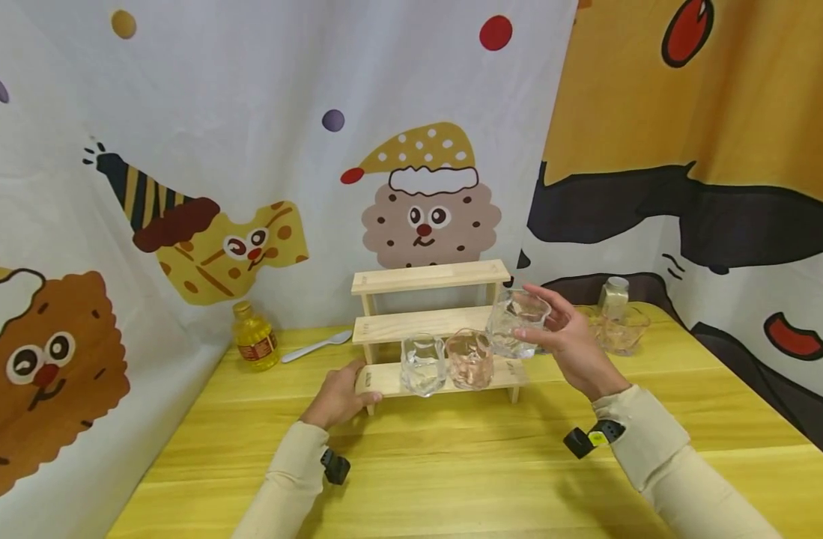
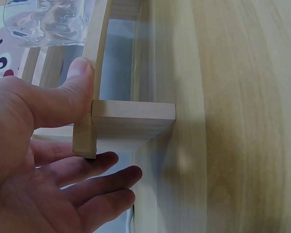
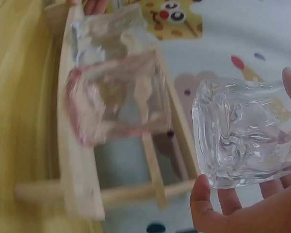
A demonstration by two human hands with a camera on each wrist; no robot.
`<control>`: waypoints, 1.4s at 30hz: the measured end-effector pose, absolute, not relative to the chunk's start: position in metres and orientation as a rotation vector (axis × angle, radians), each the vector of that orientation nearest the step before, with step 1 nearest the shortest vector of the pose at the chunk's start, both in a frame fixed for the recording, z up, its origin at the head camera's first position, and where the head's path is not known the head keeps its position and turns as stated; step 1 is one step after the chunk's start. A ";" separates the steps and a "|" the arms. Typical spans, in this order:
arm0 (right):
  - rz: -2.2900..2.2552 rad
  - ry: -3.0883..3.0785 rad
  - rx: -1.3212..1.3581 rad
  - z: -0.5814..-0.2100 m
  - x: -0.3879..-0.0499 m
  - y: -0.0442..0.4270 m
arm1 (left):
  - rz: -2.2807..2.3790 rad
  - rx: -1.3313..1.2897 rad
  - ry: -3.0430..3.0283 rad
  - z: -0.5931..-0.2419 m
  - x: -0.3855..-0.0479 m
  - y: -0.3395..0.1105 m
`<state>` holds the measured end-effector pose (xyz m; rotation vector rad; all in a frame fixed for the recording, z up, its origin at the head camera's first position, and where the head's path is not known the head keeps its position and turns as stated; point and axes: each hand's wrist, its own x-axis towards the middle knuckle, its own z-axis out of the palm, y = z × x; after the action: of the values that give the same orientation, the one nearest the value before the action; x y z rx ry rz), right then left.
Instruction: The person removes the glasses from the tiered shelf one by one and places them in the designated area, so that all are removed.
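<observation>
A three-tier wooden display rack (image 1: 427,278) stands at the back of the table. My left hand (image 1: 335,394) holds the left end of its lowest board, thumb on the face and fingers round the end, as the left wrist view shows. On that board sit a clear glass tumbler (image 1: 422,368) and, to its right, a pink-tinted tumbler (image 1: 470,364). My right hand (image 1: 579,350) grips another clear tumbler (image 3: 242,133) between thumb and fingers. It is held up at the rack's right side, near the middle board, apart from the pink one in the right wrist view.
Left of the rack are a yellow bottle (image 1: 254,340) and a white plastic spoon (image 1: 317,346). At the back right stand a pinkish tumbler (image 1: 625,333) and a small jar with a grey lid (image 1: 615,296). A printed cloth (image 1: 249,90) hangs behind the table.
</observation>
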<state>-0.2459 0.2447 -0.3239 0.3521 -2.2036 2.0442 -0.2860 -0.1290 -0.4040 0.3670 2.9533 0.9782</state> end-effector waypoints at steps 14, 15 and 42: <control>1.719 -2.430 0.111 -0.362 -0.240 0.301 | 0.946 0.392 2.985 -0.397 -0.286 -0.130; 1.720 -2.441 0.102 -0.366 -0.242 0.303 | 0.949 0.391 2.981 -0.397 -0.286 -0.130; 1.589 -2.627 0.115 -0.408 -0.265 0.315 | 0.971 0.366 2.960 -0.398 -0.283 -0.128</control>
<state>-0.2650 0.3147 -0.4079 0.1155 -2.6271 1.5890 -0.2830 -0.1279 -0.3981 0.3662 2.9596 0.9714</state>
